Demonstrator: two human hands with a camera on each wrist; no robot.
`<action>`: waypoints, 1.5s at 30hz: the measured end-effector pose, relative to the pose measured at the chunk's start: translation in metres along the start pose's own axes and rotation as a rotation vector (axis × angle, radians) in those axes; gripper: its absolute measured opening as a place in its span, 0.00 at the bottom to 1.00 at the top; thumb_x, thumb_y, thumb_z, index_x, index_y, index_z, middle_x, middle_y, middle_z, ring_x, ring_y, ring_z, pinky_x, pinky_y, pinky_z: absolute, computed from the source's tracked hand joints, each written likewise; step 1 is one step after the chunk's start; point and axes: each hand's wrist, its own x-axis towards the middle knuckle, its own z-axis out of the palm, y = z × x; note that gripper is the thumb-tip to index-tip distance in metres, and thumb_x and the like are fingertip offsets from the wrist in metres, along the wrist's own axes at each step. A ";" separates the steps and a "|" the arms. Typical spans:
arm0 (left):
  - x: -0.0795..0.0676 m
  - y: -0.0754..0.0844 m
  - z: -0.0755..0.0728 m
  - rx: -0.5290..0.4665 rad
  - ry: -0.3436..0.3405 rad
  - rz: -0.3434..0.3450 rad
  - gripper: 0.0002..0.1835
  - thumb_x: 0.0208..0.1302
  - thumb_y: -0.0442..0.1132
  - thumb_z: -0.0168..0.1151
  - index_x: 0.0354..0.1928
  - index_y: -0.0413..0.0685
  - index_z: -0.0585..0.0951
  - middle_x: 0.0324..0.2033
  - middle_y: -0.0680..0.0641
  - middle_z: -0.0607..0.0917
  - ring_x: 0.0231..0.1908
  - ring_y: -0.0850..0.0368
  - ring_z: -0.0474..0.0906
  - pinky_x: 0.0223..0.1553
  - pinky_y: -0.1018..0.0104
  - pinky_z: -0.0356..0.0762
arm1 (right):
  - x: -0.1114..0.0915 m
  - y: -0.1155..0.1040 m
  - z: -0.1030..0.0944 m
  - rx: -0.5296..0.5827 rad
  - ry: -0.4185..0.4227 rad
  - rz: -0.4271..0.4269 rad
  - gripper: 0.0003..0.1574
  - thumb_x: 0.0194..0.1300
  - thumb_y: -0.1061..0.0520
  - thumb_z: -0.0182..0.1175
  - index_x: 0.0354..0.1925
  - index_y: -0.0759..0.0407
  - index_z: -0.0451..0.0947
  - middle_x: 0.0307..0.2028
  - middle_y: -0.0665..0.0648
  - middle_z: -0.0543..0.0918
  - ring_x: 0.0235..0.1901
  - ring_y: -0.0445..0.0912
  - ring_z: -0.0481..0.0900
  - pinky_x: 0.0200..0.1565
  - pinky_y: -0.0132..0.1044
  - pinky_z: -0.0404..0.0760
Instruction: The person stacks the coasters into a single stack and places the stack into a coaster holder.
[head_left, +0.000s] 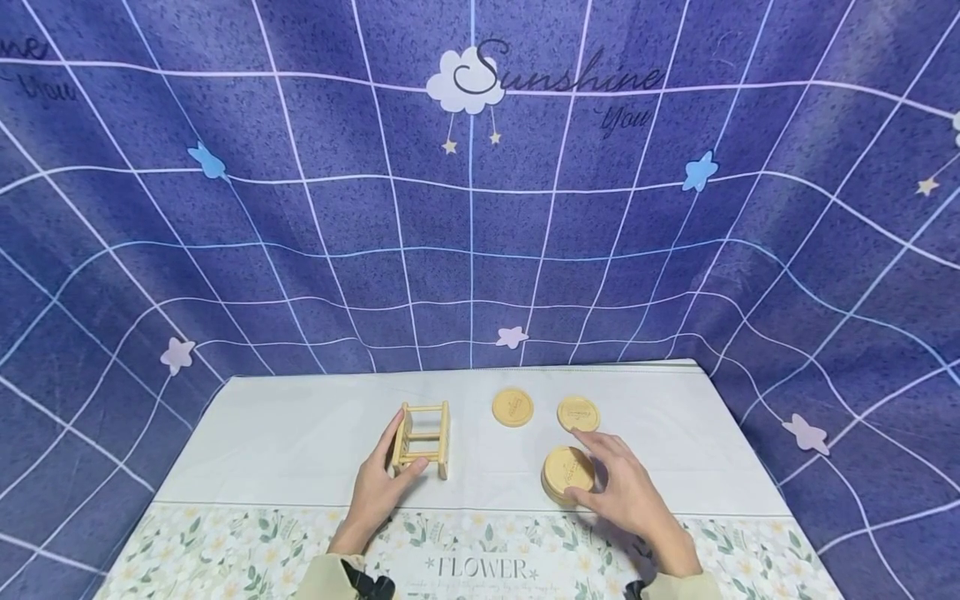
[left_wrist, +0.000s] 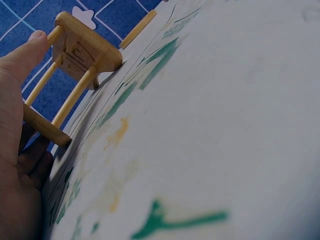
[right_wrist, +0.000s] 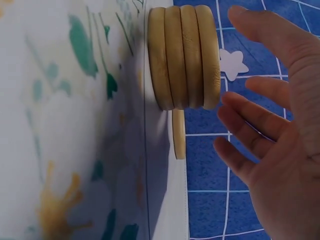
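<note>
On the left side of the table, my left hand (head_left: 377, 492) grips a small wooden coaster holder (head_left: 446, 442) with two end panels joined by rods. The left wrist view shows my thumb across the top by the far panel (left_wrist: 82, 42) and fingers behind the near one. My right hand (head_left: 633, 492) hovers with spread fingers at a stack of several round wooden coasters (head_left: 567, 469). In the right wrist view that hand (right_wrist: 295, 130) stands apart from the stack (right_wrist: 185, 57), nothing between thumb and fingers. The top coaster bears engraved lettering.
Two single coasters lie flat behind: one at mid-table (head_left: 513, 407), the other (head_left: 579, 415) just beyond my right fingertips. A white cloth with a floral front band (head_left: 480, 542) covers the table. Blue grid-patterned curtain (head_left: 472, 217) encloses the back and sides.
</note>
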 end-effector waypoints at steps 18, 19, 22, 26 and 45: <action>0.000 0.001 -0.001 0.002 -0.002 -0.012 0.52 0.73 0.56 0.76 0.90 0.72 0.57 0.85 0.45 0.66 0.84 0.39 0.60 0.86 0.38 0.55 | 0.006 0.001 -0.009 0.025 0.045 0.019 0.55 0.53 0.53 0.89 0.76 0.60 0.79 0.67 0.65 0.84 0.67 0.65 0.82 0.69 0.70 0.81; 0.000 0.001 -0.001 0.000 -0.002 -0.013 0.52 0.73 0.56 0.76 0.90 0.71 0.57 0.85 0.45 0.66 0.84 0.38 0.60 0.86 0.37 0.55 | 0.007 0.001 -0.010 0.026 0.044 0.021 0.55 0.54 0.53 0.89 0.76 0.60 0.78 0.67 0.65 0.84 0.67 0.65 0.82 0.69 0.70 0.81; 0.000 0.001 -0.001 0.003 -0.004 -0.017 0.52 0.72 0.56 0.77 0.90 0.70 0.57 0.85 0.45 0.66 0.84 0.38 0.61 0.86 0.37 0.55 | 0.008 0.002 -0.010 0.029 0.048 0.024 0.54 0.55 0.53 0.88 0.76 0.60 0.78 0.66 0.65 0.84 0.67 0.66 0.82 0.69 0.70 0.81; 0.000 0.001 -0.001 0.010 -0.002 -0.020 0.53 0.72 0.57 0.77 0.90 0.68 0.58 0.85 0.45 0.66 0.84 0.39 0.61 0.86 0.38 0.55 | 0.009 0.004 -0.012 0.034 0.082 0.000 0.51 0.57 0.53 0.87 0.75 0.60 0.80 0.66 0.65 0.85 0.66 0.66 0.82 0.68 0.71 0.81; 0.000 0.002 0.000 0.015 0.012 -0.008 0.52 0.71 0.57 0.78 0.90 0.73 0.58 0.85 0.45 0.66 0.84 0.38 0.61 0.86 0.37 0.56 | 0.020 0.020 -0.013 0.015 0.186 -0.071 0.47 0.54 0.58 0.87 0.70 0.65 0.83 0.60 0.64 0.88 0.57 0.62 0.88 0.63 0.65 0.84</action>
